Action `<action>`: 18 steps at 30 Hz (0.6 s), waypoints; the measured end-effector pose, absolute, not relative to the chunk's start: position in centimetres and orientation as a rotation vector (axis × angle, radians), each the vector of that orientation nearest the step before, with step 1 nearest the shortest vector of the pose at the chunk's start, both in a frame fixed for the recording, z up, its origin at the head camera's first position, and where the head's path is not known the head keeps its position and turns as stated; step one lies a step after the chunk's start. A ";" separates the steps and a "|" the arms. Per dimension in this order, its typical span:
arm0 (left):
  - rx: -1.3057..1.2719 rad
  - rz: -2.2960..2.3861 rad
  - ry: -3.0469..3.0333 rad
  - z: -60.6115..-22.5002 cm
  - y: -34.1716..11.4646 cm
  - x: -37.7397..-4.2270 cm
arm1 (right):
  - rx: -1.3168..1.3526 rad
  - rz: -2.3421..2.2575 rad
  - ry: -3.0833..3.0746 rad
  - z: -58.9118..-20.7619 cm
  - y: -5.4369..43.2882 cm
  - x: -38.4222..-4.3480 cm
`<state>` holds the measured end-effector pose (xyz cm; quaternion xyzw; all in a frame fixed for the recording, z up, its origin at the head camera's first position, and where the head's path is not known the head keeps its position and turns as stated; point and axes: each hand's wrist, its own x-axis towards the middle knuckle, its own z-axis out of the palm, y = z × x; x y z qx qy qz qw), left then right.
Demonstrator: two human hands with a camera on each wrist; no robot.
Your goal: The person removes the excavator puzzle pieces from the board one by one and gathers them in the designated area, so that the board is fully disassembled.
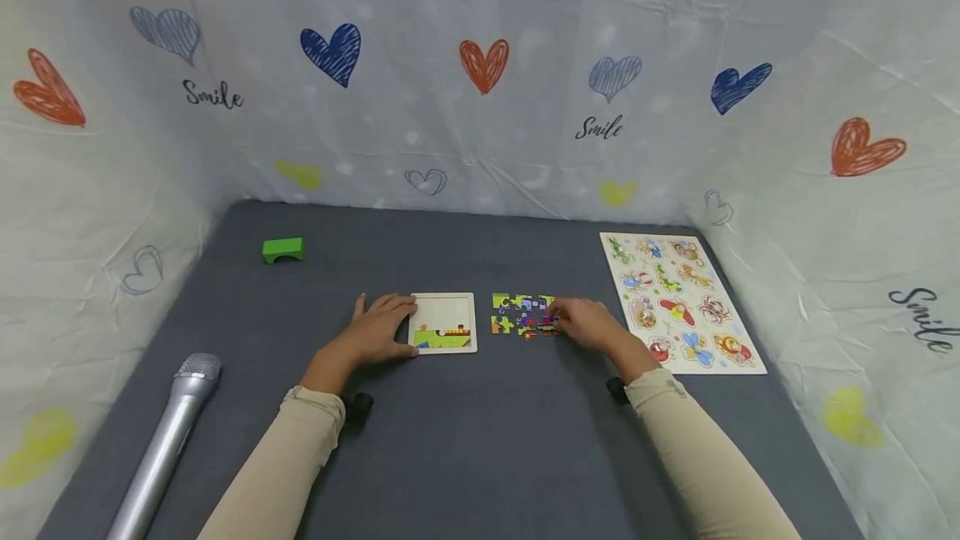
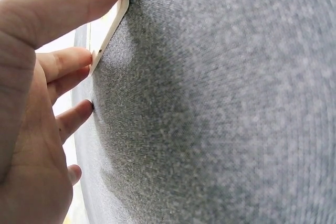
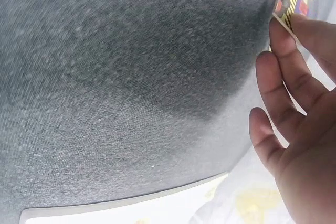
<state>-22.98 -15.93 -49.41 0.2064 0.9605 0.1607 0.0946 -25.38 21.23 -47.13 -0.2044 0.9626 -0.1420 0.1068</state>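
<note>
My left hand (image 1: 371, 332) lies at the left side of a small white puzzle board (image 1: 444, 311). Its spread thumb and fingers touch the board's edge, also visible in the left wrist view (image 2: 109, 35). Along the board's lower part are several colourful fitted pieces. Right of the board, loose puzzle pieces (image 1: 517, 304) lie grouped together on the table. At their right end my right hand (image 1: 588, 323) pinches a puzzle piece (image 3: 287, 11) between thumb and index finger; the other fingers are loosely bent. The hand partly hides this piece in the head view.
A large animal picture board (image 1: 678, 302) lies beyond my right hand. A green arched block (image 1: 283, 250) sits at the back left, and a silver microphone (image 1: 168, 432) lies front left. A curtain with hearts (image 1: 483, 65) surrounds the dark grey table (image 1: 480, 440).
</note>
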 end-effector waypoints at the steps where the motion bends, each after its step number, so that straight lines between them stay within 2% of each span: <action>1: 0.610 0.474 2.849 -49.4 -16.0 -22.9 | -0.608 -0.418 2.836 -47.2 21.2 -25.3; 18: 0.611 0.480 2.833 -49.1 -15.9 -22.9 | -0.662 -0.336 2.927 -46.6 20.1 -25.2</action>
